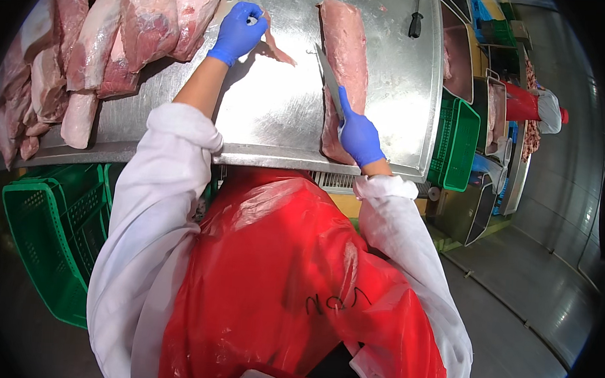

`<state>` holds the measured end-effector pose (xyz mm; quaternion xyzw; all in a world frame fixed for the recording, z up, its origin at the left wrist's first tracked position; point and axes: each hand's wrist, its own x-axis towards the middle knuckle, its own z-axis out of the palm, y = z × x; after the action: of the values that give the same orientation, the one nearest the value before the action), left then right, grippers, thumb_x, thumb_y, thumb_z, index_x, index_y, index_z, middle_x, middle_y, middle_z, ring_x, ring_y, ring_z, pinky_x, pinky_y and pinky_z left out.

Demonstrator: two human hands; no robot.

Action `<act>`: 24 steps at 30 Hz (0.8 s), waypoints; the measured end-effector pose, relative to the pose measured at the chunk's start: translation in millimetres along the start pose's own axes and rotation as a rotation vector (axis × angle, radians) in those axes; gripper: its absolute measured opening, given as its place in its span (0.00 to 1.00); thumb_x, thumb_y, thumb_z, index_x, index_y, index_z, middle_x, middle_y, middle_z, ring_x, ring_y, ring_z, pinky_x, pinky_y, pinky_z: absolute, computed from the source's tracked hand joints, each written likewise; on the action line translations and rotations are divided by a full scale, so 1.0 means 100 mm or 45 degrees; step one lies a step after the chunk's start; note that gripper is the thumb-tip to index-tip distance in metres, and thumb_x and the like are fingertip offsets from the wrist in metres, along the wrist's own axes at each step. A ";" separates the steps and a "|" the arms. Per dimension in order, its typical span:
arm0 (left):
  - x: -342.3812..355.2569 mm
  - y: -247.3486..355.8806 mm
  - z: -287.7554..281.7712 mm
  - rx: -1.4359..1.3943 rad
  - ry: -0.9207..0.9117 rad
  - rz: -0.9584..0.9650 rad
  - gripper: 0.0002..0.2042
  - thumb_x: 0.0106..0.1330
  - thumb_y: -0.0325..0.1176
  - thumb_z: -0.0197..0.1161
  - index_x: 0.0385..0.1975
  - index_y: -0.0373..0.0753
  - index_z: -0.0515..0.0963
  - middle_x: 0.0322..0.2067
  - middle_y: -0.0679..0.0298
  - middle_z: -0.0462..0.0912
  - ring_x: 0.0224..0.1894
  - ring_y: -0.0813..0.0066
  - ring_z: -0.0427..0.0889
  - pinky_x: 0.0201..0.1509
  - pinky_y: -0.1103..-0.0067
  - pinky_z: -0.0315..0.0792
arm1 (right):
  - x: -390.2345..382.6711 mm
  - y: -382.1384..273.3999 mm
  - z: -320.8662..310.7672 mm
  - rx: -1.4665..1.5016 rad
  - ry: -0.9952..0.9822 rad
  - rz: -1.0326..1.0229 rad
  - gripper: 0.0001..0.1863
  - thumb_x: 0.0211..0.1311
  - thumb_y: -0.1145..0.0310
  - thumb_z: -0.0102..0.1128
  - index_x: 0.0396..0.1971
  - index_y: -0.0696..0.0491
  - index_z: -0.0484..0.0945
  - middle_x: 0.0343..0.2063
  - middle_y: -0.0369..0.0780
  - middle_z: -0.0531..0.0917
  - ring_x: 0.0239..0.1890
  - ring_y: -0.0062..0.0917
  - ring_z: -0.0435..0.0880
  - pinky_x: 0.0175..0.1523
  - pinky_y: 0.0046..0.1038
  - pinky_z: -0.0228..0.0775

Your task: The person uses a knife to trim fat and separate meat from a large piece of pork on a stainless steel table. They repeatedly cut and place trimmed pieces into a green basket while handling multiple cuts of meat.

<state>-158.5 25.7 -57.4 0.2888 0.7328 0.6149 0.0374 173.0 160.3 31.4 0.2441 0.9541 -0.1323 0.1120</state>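
My right hand (361, 139), in a blue glove, is closed round a knife. Its index finger lies along the knife blade (331, 81), which points away from me over the left edge of a long pale-pink pork loin (348, 44). The loin lies lengthwise on the metal table (265, 118). Farther left, my left hand (239, 32), also blue-gloved, has its fingers curled closed. A thin strip of meat (277, 48) trails from its right side down toward the table; the fingers partly hide where it is gripped.
Several large cuts of meat (150, 20) are piled on the table's left. A black-handled tool (415, 25) lies at the far right. Green crates stand below left (30, 229) and beside the right edge (459, 146). Another person (526, 103) in red and white is at the far right.
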 end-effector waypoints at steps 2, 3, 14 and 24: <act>-0.15 -0.02 -0.11 -0.152 0.069 0.016 0.10 0.65 0.36 0.61 0.38 0.36 0.76 0.30 0.63 0.81 0.33 0.77 0.78 0.41 0.78 0.73 | -0.10 0.00 0.05 0.009 -0.095 0.045 0.44 0.61 0.74 0.52 0.75 0.39 0.44 0.22 0.57 0.80 0.24 0.54 0.80 0.31 0.51 0.71; -0.23 -0.05 -0.18 -0.245 0.015 -0.131 0.10 0.66 0.36 0.61 0.38 0.36 0.76 0.30 0.64 0.80 0.33 0.78 0.77 0.41 0.78 0.73 | -0.38 0.00 0.01 0.026 -0.173 0.079 0.44 0.61 0.74 0.52 0.75 0.39 0.44 0.22 0.57 0.80 0.24 0.54 0.80 0.31 0.52 0.71; -1.58 0.68 0.98 0.290 -0.500 -0.614 0.29 0.58 0.54 0.65 0.51 0.36 0.75 0.42 0.44 0.84 0.47 0.44 0.82 0.54 0.62 0.75 | -1.67 0.21 -1.20 0.654 -0.226 0.416 0.43 0.63 0.77 0.52 0.76 0.38 0.48 0.19 0.40 0.80 0.15 0.19 0.74 0.25 0.26 0.72; -2.06 -0.20 1.78 0.898 -0.920 0.313 0.08 0.58 0.32 0.60 0.27 0.38 0.85 0.27 0.55 0.85 0.29 0.64 0.85 0.33 0.70 0.75 | -0.42 0.36 0.02 0.396 0.228 -0.087 0.44 0.61 0.73 0.55 0.76 0.38 0.45 0.26 0.56 0.83 0.26 0.52 0.83 0.35 0.44 0.76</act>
<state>78.0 84.0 -181.0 0.5615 0.7965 0.1917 0.1160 227.4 171.3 34.2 0.2367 0.9360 -0.2598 -0.0170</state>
